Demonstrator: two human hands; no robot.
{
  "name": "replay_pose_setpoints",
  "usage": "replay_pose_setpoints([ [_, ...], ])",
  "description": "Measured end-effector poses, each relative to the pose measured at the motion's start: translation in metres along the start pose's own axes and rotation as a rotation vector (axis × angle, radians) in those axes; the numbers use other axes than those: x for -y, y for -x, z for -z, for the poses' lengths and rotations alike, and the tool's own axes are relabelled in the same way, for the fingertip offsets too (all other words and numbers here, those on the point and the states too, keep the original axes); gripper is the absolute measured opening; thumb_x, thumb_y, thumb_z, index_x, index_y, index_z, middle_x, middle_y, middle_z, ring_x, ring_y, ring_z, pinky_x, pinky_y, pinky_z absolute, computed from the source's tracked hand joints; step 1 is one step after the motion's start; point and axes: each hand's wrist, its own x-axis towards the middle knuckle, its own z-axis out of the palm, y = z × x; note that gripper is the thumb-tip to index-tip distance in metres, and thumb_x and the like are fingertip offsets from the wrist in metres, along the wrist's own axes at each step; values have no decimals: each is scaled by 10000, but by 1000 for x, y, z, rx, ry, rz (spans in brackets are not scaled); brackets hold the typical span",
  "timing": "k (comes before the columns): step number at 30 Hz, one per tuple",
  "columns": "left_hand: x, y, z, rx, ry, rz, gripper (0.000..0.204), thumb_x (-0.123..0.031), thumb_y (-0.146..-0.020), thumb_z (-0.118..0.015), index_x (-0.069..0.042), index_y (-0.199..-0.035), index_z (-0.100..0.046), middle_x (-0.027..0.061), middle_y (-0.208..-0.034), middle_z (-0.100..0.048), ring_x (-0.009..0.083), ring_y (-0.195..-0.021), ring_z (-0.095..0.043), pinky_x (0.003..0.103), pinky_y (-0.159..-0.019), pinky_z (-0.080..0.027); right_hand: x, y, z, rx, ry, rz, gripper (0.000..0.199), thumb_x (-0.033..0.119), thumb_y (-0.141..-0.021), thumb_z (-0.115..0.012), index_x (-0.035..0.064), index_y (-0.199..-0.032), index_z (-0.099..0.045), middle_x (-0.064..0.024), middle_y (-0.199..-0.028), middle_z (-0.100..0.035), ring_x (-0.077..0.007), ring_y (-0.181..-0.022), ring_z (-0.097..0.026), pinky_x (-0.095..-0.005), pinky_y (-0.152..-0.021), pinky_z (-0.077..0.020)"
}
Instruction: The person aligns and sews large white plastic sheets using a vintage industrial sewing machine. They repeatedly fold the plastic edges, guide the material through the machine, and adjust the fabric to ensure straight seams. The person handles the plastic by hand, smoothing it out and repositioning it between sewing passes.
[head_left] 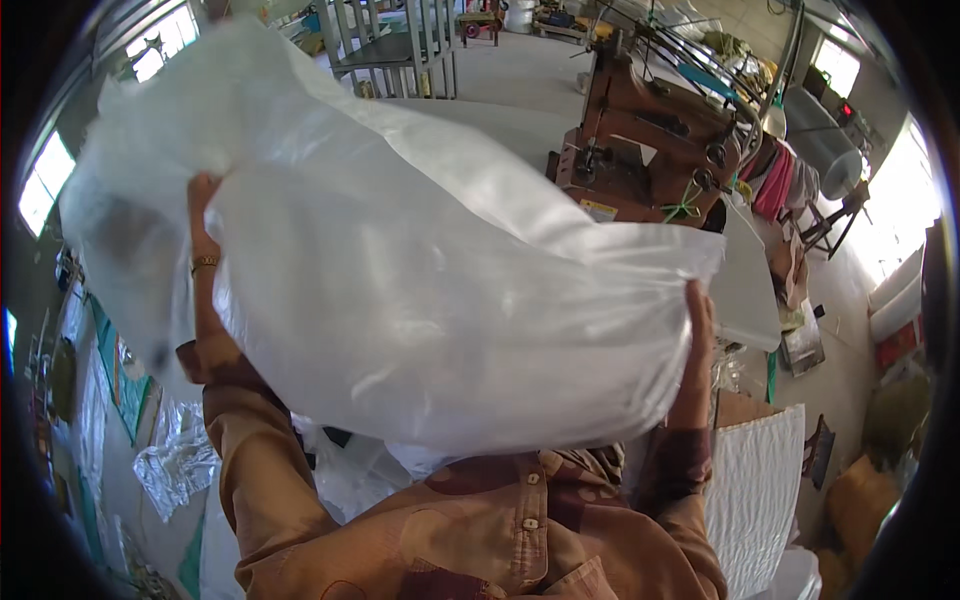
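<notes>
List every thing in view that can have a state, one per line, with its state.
translucent plastic bag: lifted off the table, spread wide and billowing, held at both ends.
left hand: raised, shut on the bag's left end.
right hand: raised, shut on the bag's right edge.
sewing machine: upright on the table, untouched.
white woven sack: lying flat, lower right.
</notes>
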Motion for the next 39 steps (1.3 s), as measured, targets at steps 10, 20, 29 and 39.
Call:
replay_pose_setpoints([
  [10, 83, 33, -65, 379, -1166, -421, 269, -266, -859, -621, -13, -944, -655, 236, -974, -652, 401, -947, -624, 462, -791, -496, -89, -49, -62, 122, -206, -149, 317, 329, -955, -632, 15, -985, -664, -27, -856, -684, -101, -710, -626, -261, -649, -504],
  [20, -9, 217, -251, 840, -535, -636, 347, -307, -962, -520, -102, -1229, -603, 108, -1339, -566, 301, -1237, -524, 450, -985, -434, -71, -25, -88, 133, -167, -16, 353, 301, -941, -651, 4, -1127, -615, -52, -1016, -658, -97, -891, -598, -278, -775, -484],
  [29, 33, 260, -275, 848, -825, -507, 482, -466, -930, -555, -150, -1293, -576, 25, -1422, -492, 251, -1339, -418, 591, -1049, -293, -153, 38, -63, 13, -169, -222, 169, 158, -944, -618, 6, -1009, -649, -6, -908, -655, -85, -760, -590, -254, -676, -496],
  [39, 4, 259, -271, 683, -716, -498, 436, -337, -862, -672, -47, -1178, -599, 130, -1225, -618, 284, -1215, -541, 610, -1066, -272, -224, 117, 63, 451, 1387, 169, 271, 298, -874, -626, 66, -1007, -670, -154, -976, -675, -326, -905, -632, -478, -801, -476],
])
